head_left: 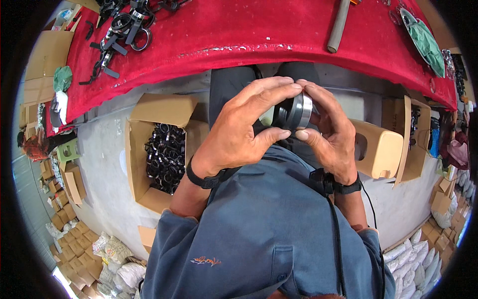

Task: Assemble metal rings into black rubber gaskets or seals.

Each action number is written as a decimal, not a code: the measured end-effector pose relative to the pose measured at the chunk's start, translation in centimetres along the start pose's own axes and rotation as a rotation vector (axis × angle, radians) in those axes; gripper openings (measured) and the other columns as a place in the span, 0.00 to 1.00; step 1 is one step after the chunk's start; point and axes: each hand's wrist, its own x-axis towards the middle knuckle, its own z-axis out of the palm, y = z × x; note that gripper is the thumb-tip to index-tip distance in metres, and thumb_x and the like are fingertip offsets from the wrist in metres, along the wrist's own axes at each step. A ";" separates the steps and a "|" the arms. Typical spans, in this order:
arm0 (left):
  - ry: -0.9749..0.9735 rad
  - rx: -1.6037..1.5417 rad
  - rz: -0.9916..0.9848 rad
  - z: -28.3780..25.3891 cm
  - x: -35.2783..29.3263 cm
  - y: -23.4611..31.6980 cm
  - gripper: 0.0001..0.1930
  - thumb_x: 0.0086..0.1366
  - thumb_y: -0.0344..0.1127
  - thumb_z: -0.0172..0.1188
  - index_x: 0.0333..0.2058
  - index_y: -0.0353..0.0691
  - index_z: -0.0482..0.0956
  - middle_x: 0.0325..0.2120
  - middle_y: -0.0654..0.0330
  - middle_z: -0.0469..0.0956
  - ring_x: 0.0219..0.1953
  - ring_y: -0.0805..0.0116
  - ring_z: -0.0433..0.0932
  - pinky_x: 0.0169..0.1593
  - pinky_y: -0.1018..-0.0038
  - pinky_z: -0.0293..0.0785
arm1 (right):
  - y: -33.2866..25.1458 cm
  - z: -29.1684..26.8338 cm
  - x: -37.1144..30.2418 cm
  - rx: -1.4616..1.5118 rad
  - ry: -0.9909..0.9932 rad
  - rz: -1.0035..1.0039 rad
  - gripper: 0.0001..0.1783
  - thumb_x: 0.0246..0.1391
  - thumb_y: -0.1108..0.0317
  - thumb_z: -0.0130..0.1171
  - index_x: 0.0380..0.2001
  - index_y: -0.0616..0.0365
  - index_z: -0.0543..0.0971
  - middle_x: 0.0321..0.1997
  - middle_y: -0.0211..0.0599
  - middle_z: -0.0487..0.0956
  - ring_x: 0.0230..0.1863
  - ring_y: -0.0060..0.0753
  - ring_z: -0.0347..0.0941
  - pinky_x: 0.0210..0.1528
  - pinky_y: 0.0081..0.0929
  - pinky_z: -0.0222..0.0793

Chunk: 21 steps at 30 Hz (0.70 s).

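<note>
Between my two hands, above my lap, is a black ring-shaped part with a silver metal band (304, 113). My left hand (244, 122) grips its black side, fingers curved over the top and thumb at the bottom. On the silver side my right hand (332, 124) closes round it the same way. The fingertips of both hands nearly meet at the top. The ring stands on edge, and my fingers cover part of it. Similar black and silver rings with flat black tabs (119, 35) lie in a pile at the far left of the red-covered table (224, 30).
On the floor to my left stands an open cardboard box (137, 164) filled with black rings (167, 157). A tan plastic stool (381, 149) is at my right, beside another open box (416, 149). A hammer handle (339, 27) and green cloth (423, 42) lie on the table.
</note>
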 end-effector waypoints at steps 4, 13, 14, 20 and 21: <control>0.001 -0.020 0.051 -0.2 0.0 -0.6 0.36 0.57 0.35 0.81 0.63 0.36 0.80 0.65 0.46 0.76 0.66 0.51 0.78 0.65 0.61 0.80 | 0.0 -0.4 0.1 -0.042 -0.026 0.015 0.39 0.57 0.64 0.77 0.69 0.60 0.74 0.72 0.50 0.74 0.73 0.47 0.71 0.69 0.46 0.79; 0.002 -0.097 0.032 0.0 -0.6 -1.5 0.37 0.57 0.36 0.81 0.65 0.38 0.79 0.65 0.47 0.76 0.66 0.52 0.78 0.65 0.59 0.81 | 0.0 0.3 -0.1 0.057 0.015 0.052 0.41 0.54 0.61 0.79 0.69 0.60 0.75 0.70 0.50 0.75 0.70 0.47 0.74 0.64 0.45 0.84; 0.001 -0.096 0.032 -0.1 -0.5 -1.4 0.37 0.57 0.36 0.81 0.65 0.38 0.79 0.65 0.47 0.76 0.66 0.52 0.78 0.65 0.59 0.81 | 0.0 0.2 0.0 0.050 0.015 0.058 0.41 0.54 0.61 0.80 0.69 0.60 0.75 0.70 0.49 0.75 0.70 0.46 0.74 0.64 0.45 0.84; -0.093 -0.242 -0.071 -0.3 -0.4 -2.1 0.38 0.64 0.36 0.77 0.70 0.36 0.73 0.67 0.48 0.74 0.68 0.53 0.75 0.69 0.59 0.76 | -0.4 1.3 -0.3 0.071 0.084 0.135 0.39 0.57 0.70 0.77 0.69 0.63 0.73 0.68 0.47 0.74 0.69 0.43 0.74 0.65 0.42 0.83; -0.037 -0.317 -0.115 0.2 -0.3 -2.1 0.38 0.61 0.33 0.78 0.70 0.38 0.74 0.64 0.49 0.76 0.66 0.55 0.77 0.67 0.61 0.78 | -0.5 1.6 -0.4 0.137 0.131 0.170 0.38 0.58 0.72 0.76 0.70 0.64 0.72 0.68 0.46 0.74 0.69 0.43 0.74 0.66 0.42 0.82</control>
